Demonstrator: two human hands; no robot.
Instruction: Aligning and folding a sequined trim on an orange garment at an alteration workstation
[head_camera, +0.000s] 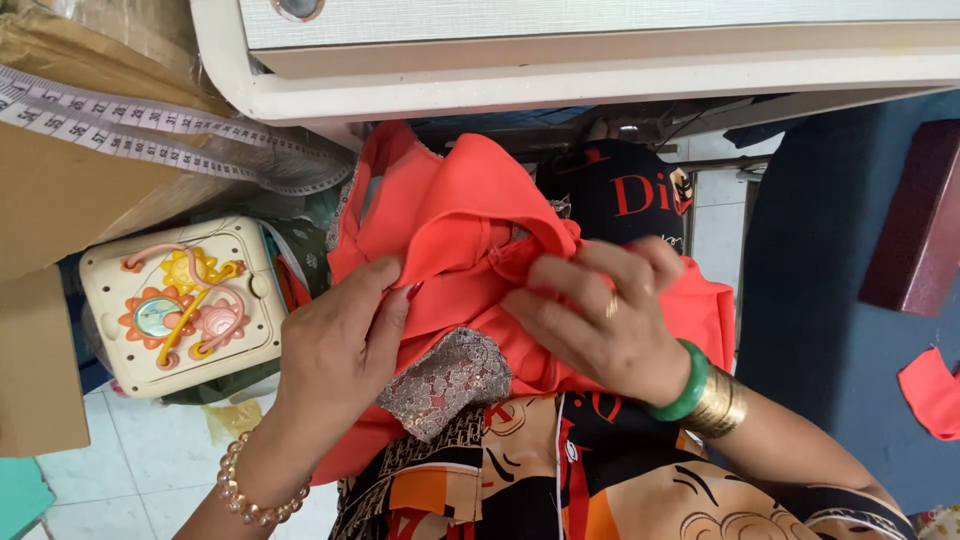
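Observation:
A bright orange-red garment (455, 215) lies bunched on my lap below the edge of a white table. My left hand (340, 340) pinches a fold of it between thumb and fingers at the left. My right hand (595, 315), with a ring, a green bangle and gold bangles at the wrist, grips a gathered seam of the same cloth near its middle. A grey lace patch (445, 380) hangs from the garment between my hands.
A white table edge (560, 85) runs across the top. A measuring tape (150, 135) drapes over cardboard (60, 190) at the left. A cream toy box (180, 305) sits below it. A blue surface (830, 300) with a maroon box (920, 230) and an orange scrap (930, 395) lies right.

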